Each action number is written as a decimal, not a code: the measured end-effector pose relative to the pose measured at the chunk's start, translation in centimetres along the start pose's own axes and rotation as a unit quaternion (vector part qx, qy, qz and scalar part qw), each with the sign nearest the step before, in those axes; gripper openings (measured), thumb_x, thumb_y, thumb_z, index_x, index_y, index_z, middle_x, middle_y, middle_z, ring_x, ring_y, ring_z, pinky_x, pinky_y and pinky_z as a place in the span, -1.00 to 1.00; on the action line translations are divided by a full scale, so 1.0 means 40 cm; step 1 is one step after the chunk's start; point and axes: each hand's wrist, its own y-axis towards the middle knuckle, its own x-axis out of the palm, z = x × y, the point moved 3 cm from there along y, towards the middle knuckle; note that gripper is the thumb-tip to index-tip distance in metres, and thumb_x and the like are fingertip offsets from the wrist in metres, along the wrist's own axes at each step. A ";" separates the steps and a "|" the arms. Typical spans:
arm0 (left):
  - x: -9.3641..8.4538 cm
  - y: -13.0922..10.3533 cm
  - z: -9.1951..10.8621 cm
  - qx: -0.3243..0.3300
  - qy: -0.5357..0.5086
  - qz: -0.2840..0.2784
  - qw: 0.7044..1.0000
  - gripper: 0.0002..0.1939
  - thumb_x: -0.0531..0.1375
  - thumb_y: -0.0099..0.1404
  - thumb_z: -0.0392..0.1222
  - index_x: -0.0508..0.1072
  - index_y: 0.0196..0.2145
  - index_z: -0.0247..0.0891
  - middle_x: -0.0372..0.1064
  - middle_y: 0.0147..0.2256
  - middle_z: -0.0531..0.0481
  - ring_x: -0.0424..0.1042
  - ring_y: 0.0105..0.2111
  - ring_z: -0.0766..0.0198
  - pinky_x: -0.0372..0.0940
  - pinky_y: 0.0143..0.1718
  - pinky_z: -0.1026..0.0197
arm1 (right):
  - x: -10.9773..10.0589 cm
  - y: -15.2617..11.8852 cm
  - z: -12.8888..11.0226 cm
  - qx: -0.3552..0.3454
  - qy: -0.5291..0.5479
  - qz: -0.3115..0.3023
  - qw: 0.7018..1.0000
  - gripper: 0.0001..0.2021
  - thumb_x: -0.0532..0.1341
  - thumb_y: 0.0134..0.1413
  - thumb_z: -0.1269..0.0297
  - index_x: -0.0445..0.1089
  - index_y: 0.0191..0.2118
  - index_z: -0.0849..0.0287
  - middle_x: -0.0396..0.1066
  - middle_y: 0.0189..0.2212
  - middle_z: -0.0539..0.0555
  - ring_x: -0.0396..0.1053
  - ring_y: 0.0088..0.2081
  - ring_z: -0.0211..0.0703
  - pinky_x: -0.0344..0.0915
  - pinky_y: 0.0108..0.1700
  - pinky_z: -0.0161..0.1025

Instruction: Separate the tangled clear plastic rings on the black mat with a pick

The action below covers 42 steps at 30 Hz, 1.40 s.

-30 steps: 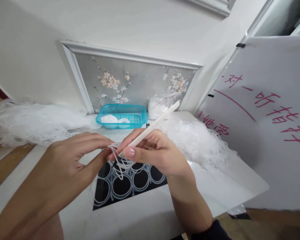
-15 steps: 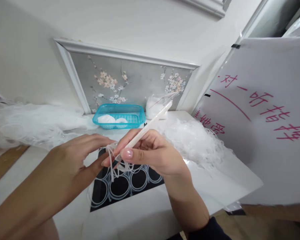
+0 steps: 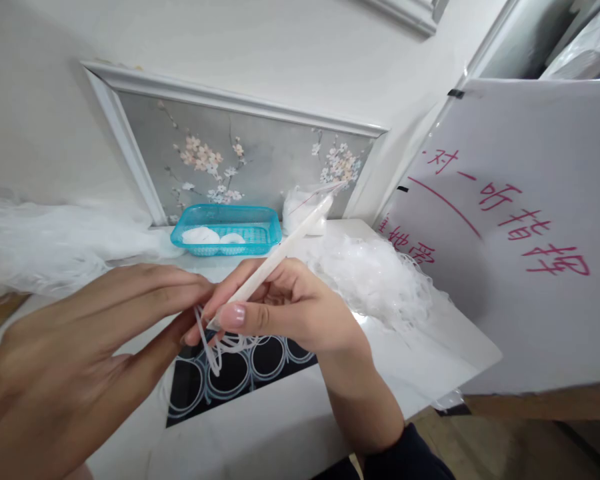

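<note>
My right hand (image 3: 290, 300) is closed around a slim white pen-shaped tool (image 3: 263, 270), held slantwise with its upper end toward the back. The tool's tip points down-left and is partly hidden by my fingers. My left hand (image 3: 90, 327) has its fingers pressed together at the tips, pinching thin translucent white rings (image 3: 214, 363) that dangle below the fingertips. Both sets of fingertips meet, or nearly so, at these loops. More loops hang under my right hand, above a black sheet (image 3: 227, 373) printed with pale circles.
A blue plastic basket (image 3: 275, 241) with round white pieces stands at the back, beside a clear bag (image 3: 305, 213) of white material. Heaps of translucent rings lie right (image 3: 380, 280) and left (image 3: 65, 247). A white board (image 3: 530, 333) with red writing borders the table's right side.
My hands have moved slightly left in view, and the left one appears larger and nearer. The tool's dark tip, visible before, is now mostly covered. The whole view has shifted a little.
</note>
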 end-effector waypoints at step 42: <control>0.010 -0.002 -0.011 0.040 0.041 -0.103 0.993 -0.75 0.03 0.43 -0.12 0.41 -0.02 0.08 0.44 -0.26 0.23 0.42 -0.22 0.38 0.25 -0.26 0.33 | -0.005 0.006 0.015 -0.046 0.048 -0.028 0.997 -0.92 0.31 0.10 0.27 0.47 -0.30 0.14 0.49 -0.39 0.00 0.43 -0.32 -0.25 0.39 -0.18 -0.30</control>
